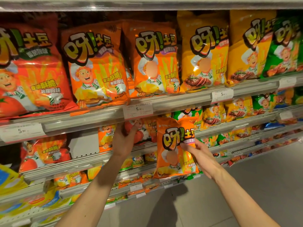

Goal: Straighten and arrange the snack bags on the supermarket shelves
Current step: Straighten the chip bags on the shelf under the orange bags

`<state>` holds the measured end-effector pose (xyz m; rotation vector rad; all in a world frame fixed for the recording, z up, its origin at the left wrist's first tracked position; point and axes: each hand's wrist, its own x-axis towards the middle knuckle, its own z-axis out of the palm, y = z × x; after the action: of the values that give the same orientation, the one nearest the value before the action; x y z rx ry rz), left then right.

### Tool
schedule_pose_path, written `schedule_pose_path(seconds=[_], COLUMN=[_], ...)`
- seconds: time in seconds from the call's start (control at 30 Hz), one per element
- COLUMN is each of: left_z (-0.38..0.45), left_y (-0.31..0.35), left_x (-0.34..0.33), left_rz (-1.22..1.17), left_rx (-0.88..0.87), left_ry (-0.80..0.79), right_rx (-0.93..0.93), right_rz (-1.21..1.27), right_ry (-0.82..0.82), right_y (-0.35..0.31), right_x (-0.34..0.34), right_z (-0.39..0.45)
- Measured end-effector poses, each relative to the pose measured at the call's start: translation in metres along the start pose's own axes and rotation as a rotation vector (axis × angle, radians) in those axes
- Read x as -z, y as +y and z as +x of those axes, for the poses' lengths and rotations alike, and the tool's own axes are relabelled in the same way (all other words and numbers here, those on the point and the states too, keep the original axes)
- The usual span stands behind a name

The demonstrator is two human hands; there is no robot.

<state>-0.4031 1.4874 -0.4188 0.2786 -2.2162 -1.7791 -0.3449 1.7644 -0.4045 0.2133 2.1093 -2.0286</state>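
Observation:
An orange snack bag hangs upright in front of the second shelf, pinched at its right side by my right hand. My left hand reaches under the top shelf rail and grips a red snack bag standing on the second shelf; its fingertips curl round the bag's top edge. On the top shelf stand a red bag, two orange bags, yellow bags and a green bag, all upright.
The top shelf rail with price tags runs just above my left hand. A bare gap with a white divider lies on the second shelf at the left. Lower shelves hold several small bags. Grey floor lies at the right.

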Motion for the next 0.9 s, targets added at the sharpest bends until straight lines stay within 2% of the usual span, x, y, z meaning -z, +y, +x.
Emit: schedule_pose_path(seconds=[0.17, 0.37, 0.53, 0.67, 0.77, 0.9], left_z=[-0.012, -0.032, -0.039, -0.042, -0.042, -0.041], left_y=[-0.008, -0.008, -0.022, -0.025, -0.028, -0.03], left_x=[0.024, 0.064, 0.099, 0.119, 0.126, 0.135], left_rz=[-0.048, -0.064, -0.064, -0.008, 0.009, 0.074], left_rx=[0.026, -0.046, -0.034, -0.001, 0.027, 0.072], left_ry=[0.028, 0.023, 0.06, 0.119, 0.118, 0.157], right_rx=[0.01, 0.034, 0.087, 0.121, 0.2, 0.36], right_rz=[0.025, 0.016, 0.009, -0.008, 0.13, -0.242], right_ry=[-0.028, -0.016, -0.009, 0.131, 0.128, 0.174], right_y=[-0.004, -0.004, -0.009, -0.016, -0.022, -0.019], right_x=[-0.01, -0.032, -0.055, -0.079, -0.095, -0.1], right_z=[0.001, 0.009, 0.019, 0.046, 0.067, 0.081])
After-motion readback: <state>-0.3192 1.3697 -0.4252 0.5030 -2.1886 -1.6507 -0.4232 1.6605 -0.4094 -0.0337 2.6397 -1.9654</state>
